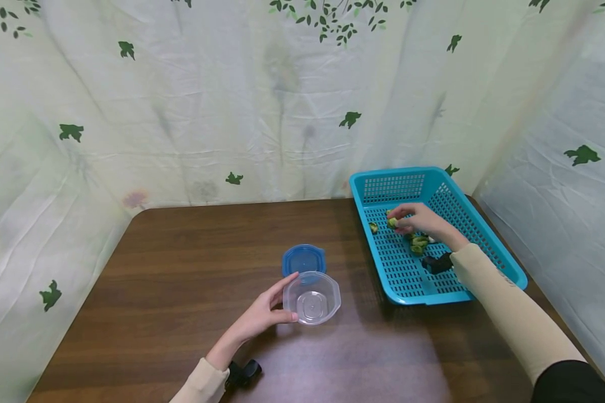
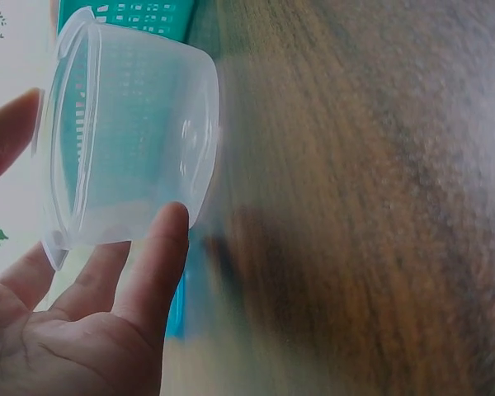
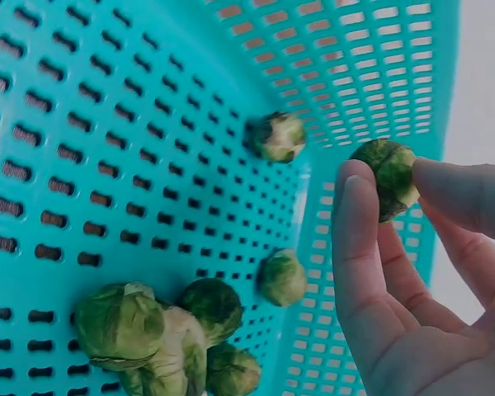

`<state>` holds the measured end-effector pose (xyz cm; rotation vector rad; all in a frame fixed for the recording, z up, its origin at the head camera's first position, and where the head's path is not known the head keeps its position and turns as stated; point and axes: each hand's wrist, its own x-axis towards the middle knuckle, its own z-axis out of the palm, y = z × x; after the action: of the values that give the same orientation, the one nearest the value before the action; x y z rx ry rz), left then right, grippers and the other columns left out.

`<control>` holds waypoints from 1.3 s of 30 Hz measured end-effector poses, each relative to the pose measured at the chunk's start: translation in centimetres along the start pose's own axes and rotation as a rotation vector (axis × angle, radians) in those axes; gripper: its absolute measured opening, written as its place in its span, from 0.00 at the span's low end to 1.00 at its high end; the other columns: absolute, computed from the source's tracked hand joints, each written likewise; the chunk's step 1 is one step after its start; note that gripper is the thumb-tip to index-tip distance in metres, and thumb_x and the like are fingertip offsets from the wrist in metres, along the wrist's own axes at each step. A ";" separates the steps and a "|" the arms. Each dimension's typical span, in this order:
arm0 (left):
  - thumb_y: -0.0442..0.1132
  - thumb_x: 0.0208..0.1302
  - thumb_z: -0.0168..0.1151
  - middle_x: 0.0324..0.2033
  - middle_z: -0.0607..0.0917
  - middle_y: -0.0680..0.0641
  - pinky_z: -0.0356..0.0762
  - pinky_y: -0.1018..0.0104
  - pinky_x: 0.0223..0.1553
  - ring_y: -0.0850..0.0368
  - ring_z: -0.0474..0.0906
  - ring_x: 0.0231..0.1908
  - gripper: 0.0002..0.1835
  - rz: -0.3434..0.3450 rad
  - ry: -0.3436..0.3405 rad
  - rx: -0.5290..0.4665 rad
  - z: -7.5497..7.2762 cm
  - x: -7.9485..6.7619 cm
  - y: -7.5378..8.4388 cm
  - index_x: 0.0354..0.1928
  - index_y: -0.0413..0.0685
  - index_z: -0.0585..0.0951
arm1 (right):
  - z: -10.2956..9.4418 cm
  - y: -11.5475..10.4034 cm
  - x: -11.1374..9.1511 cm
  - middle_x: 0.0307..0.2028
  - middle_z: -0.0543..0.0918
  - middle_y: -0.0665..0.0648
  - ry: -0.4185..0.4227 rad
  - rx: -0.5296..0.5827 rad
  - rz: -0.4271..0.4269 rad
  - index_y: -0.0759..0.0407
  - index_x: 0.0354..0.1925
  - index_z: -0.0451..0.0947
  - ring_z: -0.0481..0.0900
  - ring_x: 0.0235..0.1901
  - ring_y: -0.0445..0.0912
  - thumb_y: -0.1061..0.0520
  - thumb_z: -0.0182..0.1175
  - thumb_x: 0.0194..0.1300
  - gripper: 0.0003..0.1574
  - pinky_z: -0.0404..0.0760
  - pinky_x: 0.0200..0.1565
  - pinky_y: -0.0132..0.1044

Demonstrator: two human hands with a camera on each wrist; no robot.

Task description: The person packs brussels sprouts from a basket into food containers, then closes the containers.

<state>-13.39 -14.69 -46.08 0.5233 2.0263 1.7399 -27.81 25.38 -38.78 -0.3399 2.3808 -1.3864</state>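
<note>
Closest to me, the left hand [image 1: 262, 316] is gripping a clear tub [image 1: 312, 299] between thumb and fingers, and no sprouts are showing inside. A blue lid [image 1: 304, 257] is lying just beyond it on the bench [image 1: 206, 252] (so that's off, at least). Farther out, the right arm is stretching over the blue basket [image 1: 393, 268], the right hand [image 1: 420, 219] pinching one sprout [image 3: 393, 183] between fingers and thumb. Other sprouts [image 3: 120, 326] are sitting in there, so I'm figuring most of the job's left.
</note>
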 end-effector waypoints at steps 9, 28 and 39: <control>0.30 0.60 0.64 0.71 0.57 0.37 0.71 0.52 0.57 0.38 0.61 0.65 0.43 -0.012 0.001 -0.023 0.1 0.0 0.0 0.74 0.48 0.55 | -0.1 -0.8 -0.8 0.53 0.69 0.70 0.025 0.054 -0.028 0.73 0.57 0.70 0.76 0.47 0.66 0.65 0.52 0.70 0.19 0.73 0.52 0.60; 0.30 0.60 0.64 0.71 0.56 0.36 0.73 0.54 0.54 0.37 0.62 0.64 0.43 -0.016 0.003 -0.031 0.0 0.0 0.0 0.74 0.49 0.55 | 2.1 -3.2 -2.4 0.50 0.75 0.66 -0.022 0.072 -0.156 0.69 0.52 0.74 0.82 0.38 0.53 0.61 0.58 0.68 0.17 0.81 0.45 0.45; 0.30 0.60 0.64 0.70 0.58 0.37 0.73 0.54 0.55 0.38 0.63 0.64 0.42 -0.008 0.001 -0.024 0.0 0.1 0.0 0.74 0.48 0.55 | 4.9 -5.4 -3.1 0.44 0.78 0.66 -0.103 0.097 -0.223 0.70 0.50 0.75 0.81 0.37 0.61 0.64 0.57 0.67 0.15 0.82 0.42 0.50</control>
<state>-13.43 -14.65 -46.14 0.5063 2.0035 1.7577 -22.81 20.06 -35.69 -0.6502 2.2368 -1.5350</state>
